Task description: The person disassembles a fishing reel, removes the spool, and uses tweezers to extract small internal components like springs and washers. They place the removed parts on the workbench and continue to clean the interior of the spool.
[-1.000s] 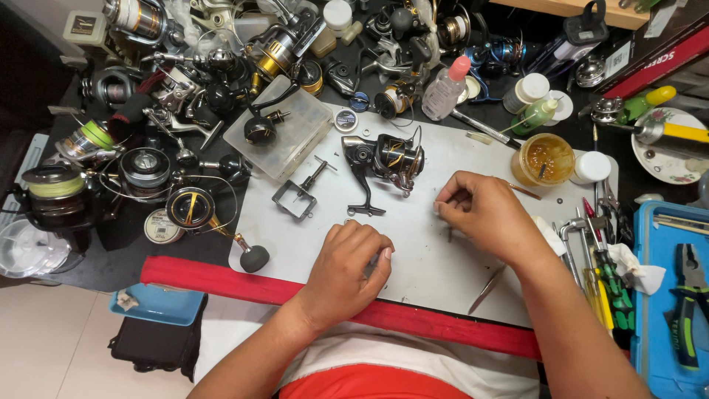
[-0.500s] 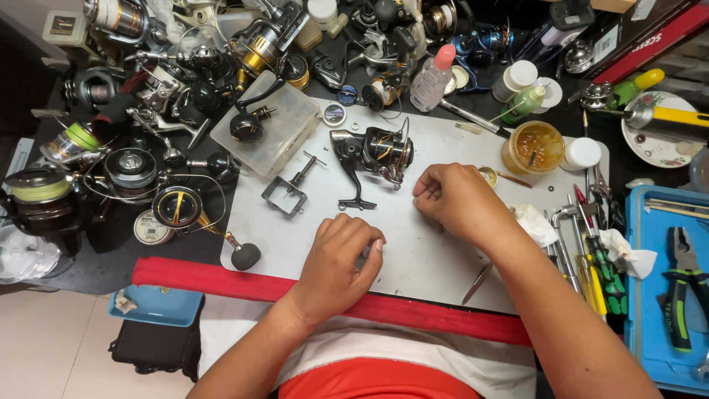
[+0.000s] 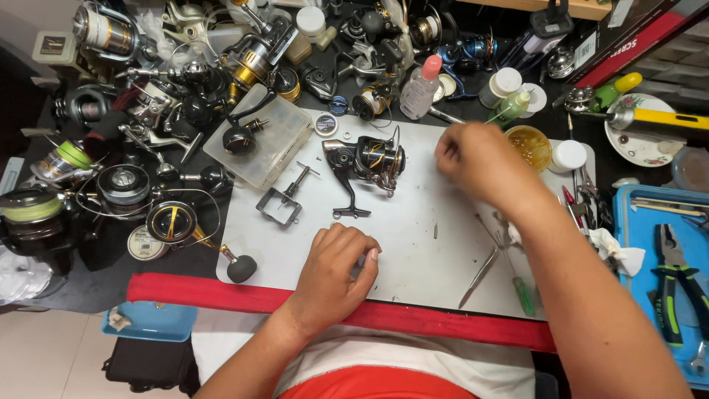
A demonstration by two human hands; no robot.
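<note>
- Head view first, and we're looking straight down on a crowded desk [image 3: 88, 284] with a grey work mat [image 3: 413, 244] at its middle.
- We can't make out the right hand [image 3: 480, 159] cleanly: it's blurred, hovering over the mat's upper right, fingers bunched downward. Whether they pinch anything, we cannot tell.
- Our left hand [image 3: 336, 270] rests near the mat's front edge, fingers [image 3: 367, 258] curled in a loose clench; anything under them is hidden by the hand itself.
- The black and gold spinning reel [image 3: 365, 162] lies on the mat, untouched. It sits just left of the right hand and well above the left hand, its foot pointing toward the left fingers.
- A metal bracket part [image 3: 282, 199] lies left of the reel, apart from both hands.
- Tweezers [image 3: 480, 275] and a green-handled screwdriver [image 3: 521, 292] lie partly under the right forearm, so we only see pieces of them.
- A jar of yellow grease [image 3: 533, 144] peeks out just behind the right hand, half covered.
- Up top and left, a heap of reels [image 3: 170, 89] overlaps so thickly that single parts are hard to tell apart.
- At the right edge, a blue tray [image 3: 628, 214] with pliers [image 3: 676, 288] is cut off by the frame.
</note>
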